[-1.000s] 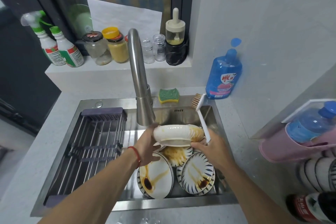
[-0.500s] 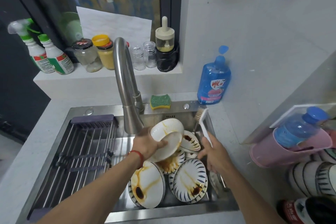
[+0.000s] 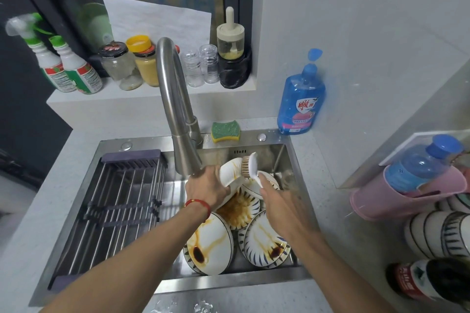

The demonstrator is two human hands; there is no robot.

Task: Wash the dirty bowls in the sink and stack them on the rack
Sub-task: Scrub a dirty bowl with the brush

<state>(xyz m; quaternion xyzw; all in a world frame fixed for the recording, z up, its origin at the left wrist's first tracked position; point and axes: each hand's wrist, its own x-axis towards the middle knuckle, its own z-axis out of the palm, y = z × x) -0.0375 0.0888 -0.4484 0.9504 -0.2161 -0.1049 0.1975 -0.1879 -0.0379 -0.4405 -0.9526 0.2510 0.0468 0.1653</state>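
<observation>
The left hand [image 3: 207, 189] curls its fingers round the near rim of a white bowl [image 3: 230, 171] and holds it tilted on edge, its stained inside turned to the right, just below the faucet [image 3: 178, 114] spout and above the sink [image 3: 254, 281]. The right hand [image 3: 277, 201] is closed on the white handle of a dish brush [image 3: 250, 165], though motion blur hides how the fingers lie; the bristles press against the inside of the held bowl near its far rim. That bowl is white outside, with brown-yellow streaks running down its inner wall.

Beneath the hands, more dirty bowls [image 3: 237, 208] with blue striped rims lie overlapping in the right part of the sink, smeared with brown sauce; the two nearest carry dark blots. The roll-up rack [image 3: 119, 201] spans the left part of the sink. A green-and-yellow sponge [image 3: 225, 131] sits on the far ledge, and a blue soap bottle [image 3: 300, 101] stands to its right.
</observation>
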